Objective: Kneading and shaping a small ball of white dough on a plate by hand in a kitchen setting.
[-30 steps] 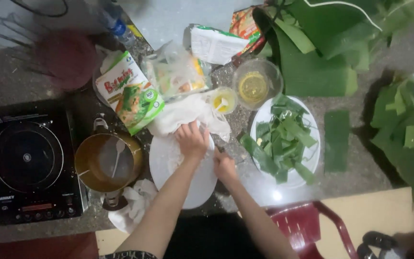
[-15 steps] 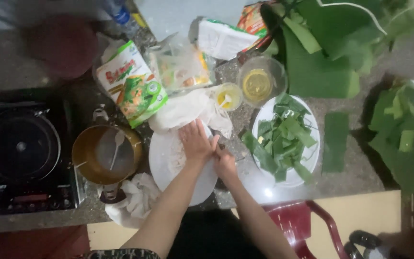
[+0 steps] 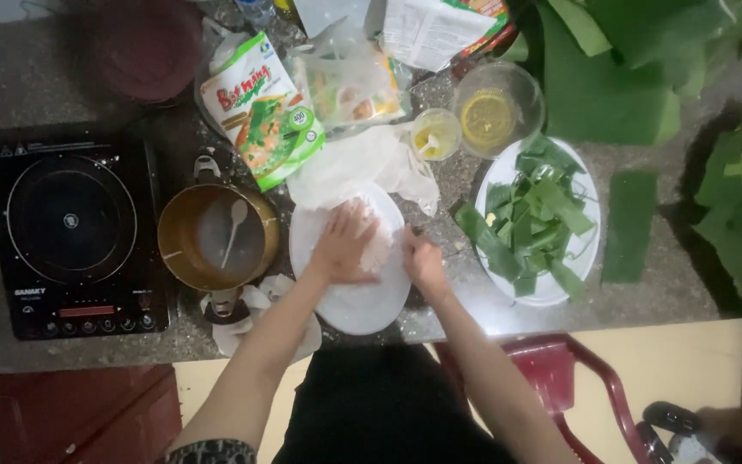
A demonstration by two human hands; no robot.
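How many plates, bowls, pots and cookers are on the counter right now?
White plates: 2, one under the left hand and right hand at, one holding cut green leaves.
Clear bowls: 2, small and large.
Pots: 1.
Induction cookers: 1.
Total: 6

The desk (image 3: 672, 292) looks like rough speckled stone; the cooktop (image 3: 70, 223) at left is glossy black glass, the pot (image 3: 184, 249) dull brassy metal, the white plate (image 3: 362, 305) smooth, the flour bag (image 3: 259, 107) shiny plastic
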